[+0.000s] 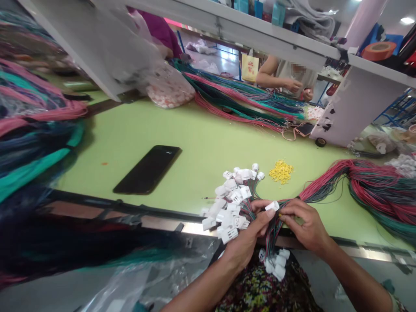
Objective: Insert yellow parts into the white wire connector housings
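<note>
Lime-green counter [201, 147] fills the view, running away from the person beneath a white shelf [247, 30] stacked with boxes and folded goods. Across the counter, a co-worker's arm [273, 76] reaches toward a long spread of pink, green and blue wires [240, 102], which lies beside a clear bag of white parts [169, 89]. A large heap of teal, pink and dark wire bundles [32, 143] runs along the left of the view, blurred close to the camera. On the bare counter top lie a black smartphone [147, 169] and, well to its right, a small pile of yellow pieces [281, 171], too small to identify. A red and green wire harness [373, 190] sweeps in from the right to the person's hands, just over the counter's metal edge [367, 253]. Its wires end in white plastic connectors [232, 201], bunched beside the left hand [245, 242], with more hanging below. That hand's grip is closed on the wires, with one connector [272, 206] pinched at the fingertips. The right hand's [307, 225] grip is clamped on the wires just beside it.
</note>
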A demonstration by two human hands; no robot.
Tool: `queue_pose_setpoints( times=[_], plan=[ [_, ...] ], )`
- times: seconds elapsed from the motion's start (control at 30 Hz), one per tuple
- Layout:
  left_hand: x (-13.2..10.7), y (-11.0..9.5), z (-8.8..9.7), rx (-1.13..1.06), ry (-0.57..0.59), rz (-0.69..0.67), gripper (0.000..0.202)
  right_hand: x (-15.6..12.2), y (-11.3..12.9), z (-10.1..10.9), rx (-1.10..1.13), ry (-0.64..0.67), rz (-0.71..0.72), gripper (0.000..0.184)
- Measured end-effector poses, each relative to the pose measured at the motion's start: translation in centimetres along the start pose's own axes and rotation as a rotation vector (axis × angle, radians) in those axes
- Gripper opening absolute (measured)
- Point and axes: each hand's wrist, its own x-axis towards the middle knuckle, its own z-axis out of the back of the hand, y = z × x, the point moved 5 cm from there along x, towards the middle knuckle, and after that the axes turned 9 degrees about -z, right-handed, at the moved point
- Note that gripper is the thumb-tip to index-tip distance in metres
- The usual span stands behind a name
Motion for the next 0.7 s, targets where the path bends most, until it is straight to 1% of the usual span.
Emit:
queue_pose_setpoints(
  times=[0.07,0.13,0.33,0.47,0.63,0.7],
  plan=[
    [0.0,0.1,0.1,0.007,-0.005,0.006,0.037,0.0,0.2,0.6,0.081,-0.063,-0.005,0.010],
    [-0.1,0.3,0.2,0.015,-0.001,0.016,0.036,0.1,0.5,1.0,0.095,-0.089,-0.002,0.011],
    [0.0,0.2,0.2,0.016,0.002,0.001,0.028,0.3,-0.1,0.6,0.059,-0.019,-0.046,0.012],
    [0.0,0.3,0.2,0.016,0.014,0.004,0.029,0.3,0.1,0.4,-0.047,-0.015,0.003,0.012],
    [0.0,0.2,0.2,0.013,0.013,-0.007,0.033,0.4,0.8,0.0,-0.219,0.089,0.084,0.018],
    [-0.1,0.2,0.2,0.016,0.018,-0.004,0.033,0.2,0.9,0.1,-0.272,0.093,0.091,0.017]
  ],
)
